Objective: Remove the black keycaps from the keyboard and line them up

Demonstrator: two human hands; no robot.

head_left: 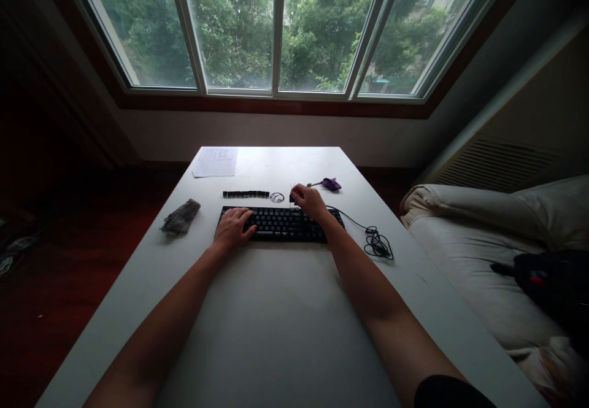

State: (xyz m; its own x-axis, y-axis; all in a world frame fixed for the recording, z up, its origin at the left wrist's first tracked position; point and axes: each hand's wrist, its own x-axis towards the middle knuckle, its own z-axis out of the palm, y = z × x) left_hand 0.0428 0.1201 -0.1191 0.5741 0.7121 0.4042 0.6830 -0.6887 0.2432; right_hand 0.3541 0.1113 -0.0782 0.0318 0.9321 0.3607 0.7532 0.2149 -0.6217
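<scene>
A black keyboard (285, 224) lies across the middle of a white table (276, 310). My left hand (234, 227) rests flat on the keyboard's left end, fingers spread over the keys. My right hand (309, 202) is closed at the keyboard's back edge, pinching a small wire tool (291, 194) that holds a dark keycap. Behind the keyboard lies a row of removed black keycaps (246, 194), and beside it a small round ring-like item (277, 197).
A grey cloth (180, 217) lies left of the keyboard. A sheet of paper (215, 161) sits at the far left, a purple object (330, 183) at the far right. The keyboard's black cable (377, 243) coils to the right. A white sofa (483, 254) borders the table's right side.
</scene>
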